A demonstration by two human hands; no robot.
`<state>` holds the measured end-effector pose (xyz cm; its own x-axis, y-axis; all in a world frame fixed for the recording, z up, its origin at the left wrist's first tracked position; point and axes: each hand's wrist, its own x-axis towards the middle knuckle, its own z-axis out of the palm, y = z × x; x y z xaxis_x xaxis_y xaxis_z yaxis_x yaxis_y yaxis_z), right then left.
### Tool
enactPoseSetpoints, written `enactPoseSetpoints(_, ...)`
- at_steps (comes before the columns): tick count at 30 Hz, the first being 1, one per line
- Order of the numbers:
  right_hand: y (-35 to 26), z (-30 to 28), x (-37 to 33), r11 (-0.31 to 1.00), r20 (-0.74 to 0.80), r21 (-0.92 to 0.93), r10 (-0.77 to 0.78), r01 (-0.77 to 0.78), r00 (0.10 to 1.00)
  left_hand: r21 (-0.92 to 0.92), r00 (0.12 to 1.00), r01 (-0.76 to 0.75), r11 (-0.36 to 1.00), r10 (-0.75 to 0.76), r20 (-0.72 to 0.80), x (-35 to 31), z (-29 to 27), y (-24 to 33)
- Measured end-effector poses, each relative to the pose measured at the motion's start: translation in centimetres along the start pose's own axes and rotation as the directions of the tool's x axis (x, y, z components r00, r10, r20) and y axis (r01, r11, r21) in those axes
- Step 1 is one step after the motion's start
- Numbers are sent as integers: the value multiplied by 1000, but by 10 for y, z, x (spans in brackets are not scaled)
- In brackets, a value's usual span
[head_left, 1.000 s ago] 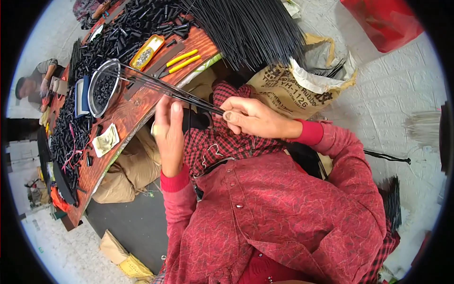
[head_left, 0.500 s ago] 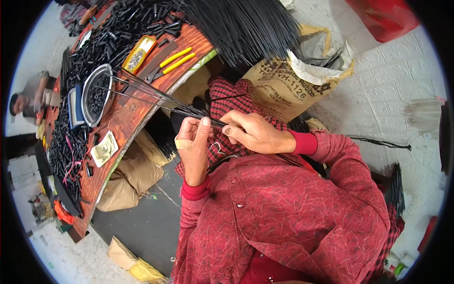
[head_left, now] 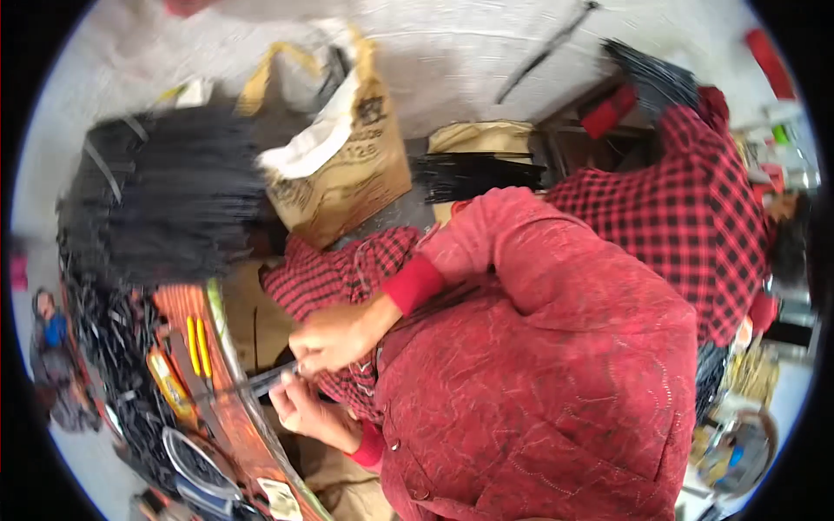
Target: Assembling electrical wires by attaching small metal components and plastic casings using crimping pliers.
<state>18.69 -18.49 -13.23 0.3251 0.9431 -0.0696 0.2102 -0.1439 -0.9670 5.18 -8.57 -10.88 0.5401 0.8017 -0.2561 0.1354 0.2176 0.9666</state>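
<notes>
I record that the right hand [head_left: 337, 339] pinches a narrow bunch of black rods [head_left: 259, 381] between thumb and fingers. The left hand [head_left: 306, 412] sits just beside it on the near side, fingers curled; blur prevents me from telling whether it pinches the rods.

The rods project left from the hands across the edge of the tabletop [head_left: 178, 301], toward the yellow tray [head_left: 179, 402]. Half a second ago they fanned out toward the bowl [head_left: 217, 491]; I now see them drawn into one streak.

My view has swung right. The large bundle of black rods [head_left: 165, 195], formerly at the top centre, now appears at far left, and the paper sack [head_left: 373, 156] stands left of centre on the far side. A person in a checked top [head_left: 656, 221] is now plainly visible at right; earlier only a strip of checked cloth showed there.

The yellow-handled pliers [head_left: 199, 346] remain on the tabletop, beside the tray.
</notes>
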Motion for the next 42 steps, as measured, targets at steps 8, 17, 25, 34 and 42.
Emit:
enactPoseSetpoints(8,-27,-37,-8,908,230,287,244,-306,942,-172,999,36,984,-42,-28,-10,10,-2)
enactPoseSetpoints(17,-23,-19,4,912,305,263,230,-314,924,-444,995,100,891,-95,34,-7,-6,-9)
enactPoseSetpoints(25,-25,-22,13,648,513,538,256,-539,819,-448,992,109,888,-70,103,-7,-15,-14)
enactPoseSetpoints(34,-3,-35,17,751,424,417,338,-513,840,-417,985,46,908,29,172,-23,-19,-11)
enactPoseSetpoints(42,26,-61,27,750,341,461,344,-474,875,-532,878,-186,826,383,287,-48,-20,8)
